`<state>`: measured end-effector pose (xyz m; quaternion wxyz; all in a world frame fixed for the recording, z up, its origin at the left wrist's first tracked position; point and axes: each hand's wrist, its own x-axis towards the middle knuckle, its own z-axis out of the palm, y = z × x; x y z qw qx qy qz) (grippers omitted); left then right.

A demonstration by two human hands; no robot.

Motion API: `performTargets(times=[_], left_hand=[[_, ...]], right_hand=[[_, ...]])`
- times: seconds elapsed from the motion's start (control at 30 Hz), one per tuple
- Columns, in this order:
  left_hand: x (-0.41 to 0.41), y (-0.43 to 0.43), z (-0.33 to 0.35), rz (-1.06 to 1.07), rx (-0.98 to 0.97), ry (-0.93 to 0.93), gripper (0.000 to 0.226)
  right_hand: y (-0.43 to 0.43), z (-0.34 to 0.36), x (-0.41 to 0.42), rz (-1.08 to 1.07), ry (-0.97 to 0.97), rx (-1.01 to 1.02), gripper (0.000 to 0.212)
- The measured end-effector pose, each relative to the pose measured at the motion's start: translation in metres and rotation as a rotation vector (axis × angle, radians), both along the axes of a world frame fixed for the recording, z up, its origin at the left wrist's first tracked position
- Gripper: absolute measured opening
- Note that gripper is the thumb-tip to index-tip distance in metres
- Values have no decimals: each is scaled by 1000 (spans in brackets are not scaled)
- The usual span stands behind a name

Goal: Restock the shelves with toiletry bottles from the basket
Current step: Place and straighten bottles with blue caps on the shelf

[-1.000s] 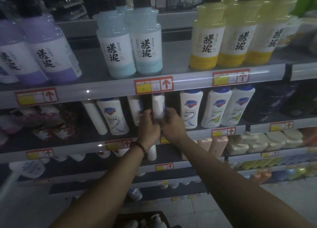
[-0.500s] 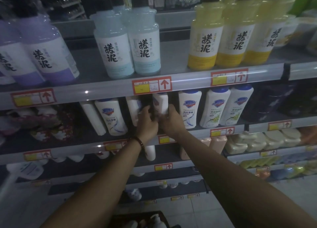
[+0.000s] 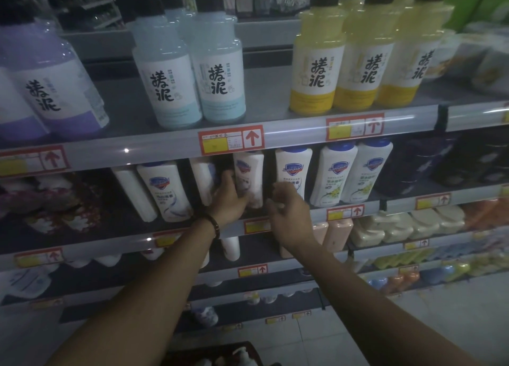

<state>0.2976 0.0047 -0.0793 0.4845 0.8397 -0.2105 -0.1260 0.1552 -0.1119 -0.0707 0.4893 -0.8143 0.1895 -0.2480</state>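
The left hand [image 3: 228, 200] grips a white bottle [image 3: 249, 172] near the front edge of the shelf [image 3: 399, 203], likely squaring its label outward. The right hand [image 3: 289, 214] hovers just beside, fingers loosely curled, empty, ready to steady.

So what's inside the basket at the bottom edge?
The basket holds white pump bottles, only their tops showing. The frame edge cuts off the rest, so the count is hidden.
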Motion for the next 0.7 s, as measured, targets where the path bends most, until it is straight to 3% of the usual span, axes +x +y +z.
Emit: performTargets(times=[0.1,0.2,0.37,0.57,0.7], left_hand=[[1,-6,-8,-14,-1,-9,53],[0,-17,-8,7,-52,19,44],[-6,-33,-7,52,-157,79,37],[-11,-47,-6,102,-255,122,34],[-14,-53,-4,92,-254,135,35]], right_hand=[[-14,-6,-14,-217,-75,-14,24],[-29,-10,-14,-353,-81,-83,35],[-41,-8,-6,-304,64,-195,56],[-44,-4,2,-243,190,-75,32],[-44,-4,4,-262,195,-60,28]])
